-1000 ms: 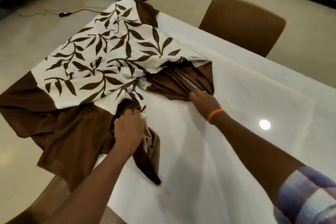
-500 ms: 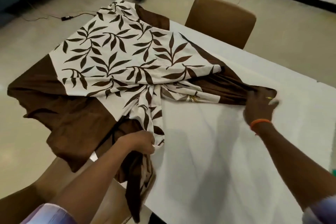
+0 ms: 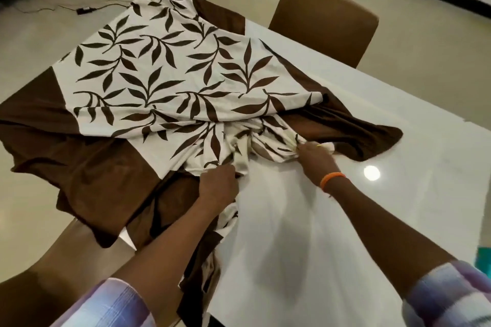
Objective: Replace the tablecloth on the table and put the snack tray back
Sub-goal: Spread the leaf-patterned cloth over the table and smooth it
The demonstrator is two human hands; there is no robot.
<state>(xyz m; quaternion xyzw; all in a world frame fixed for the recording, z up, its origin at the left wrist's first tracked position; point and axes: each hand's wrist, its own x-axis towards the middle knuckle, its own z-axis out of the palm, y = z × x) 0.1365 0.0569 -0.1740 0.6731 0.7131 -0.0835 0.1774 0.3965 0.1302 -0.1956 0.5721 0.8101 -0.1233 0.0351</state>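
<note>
Just 1 tablecloth (image 3: pixel 164 79) (2 chairs (image 3: pixel 322 21))

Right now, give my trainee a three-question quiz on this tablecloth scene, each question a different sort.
1. True or false: the tablecloth already covers the whole table.
2. Multiple choice: the right hand grips
A. the plain brown border
B. a bunched leaf-print fold
C. the chair
3. Fill in: the wrist of the right hand wears an ______ band.

Key
1. False: the white top lies bare on the person's right.
2. B. The left hand grips the cloth too, nearer the person.
3. Orange.
</note>
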